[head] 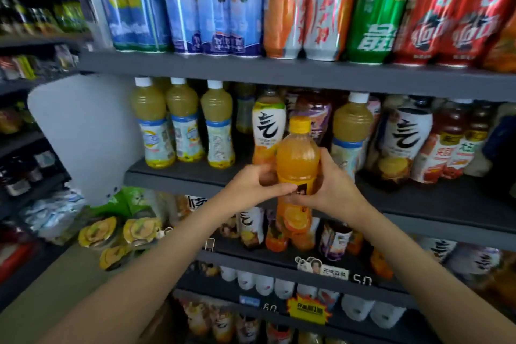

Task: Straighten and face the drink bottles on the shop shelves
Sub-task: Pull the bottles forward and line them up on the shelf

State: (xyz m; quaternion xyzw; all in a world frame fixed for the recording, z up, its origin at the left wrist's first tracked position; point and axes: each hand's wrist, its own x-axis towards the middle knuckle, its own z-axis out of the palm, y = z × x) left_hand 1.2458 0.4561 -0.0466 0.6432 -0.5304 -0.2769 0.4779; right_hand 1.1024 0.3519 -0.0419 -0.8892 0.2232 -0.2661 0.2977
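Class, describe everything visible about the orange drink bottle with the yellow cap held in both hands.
The clear plastic orange drink bottle has a yellow screw cap and an orange fruit-picture label low down. It is upright, closed and nearly full, held in front of the grey middle shelf. The left hand and right hand grip its waist.

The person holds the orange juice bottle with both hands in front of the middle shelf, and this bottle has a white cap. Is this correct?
Not quite. The head view shows the orange juice bottle has a yellow cap, not a white one; white caps sit on the pale yellow bottles behind. The rest stands: the left hand and right hand both hold it in front of the middle shelf.
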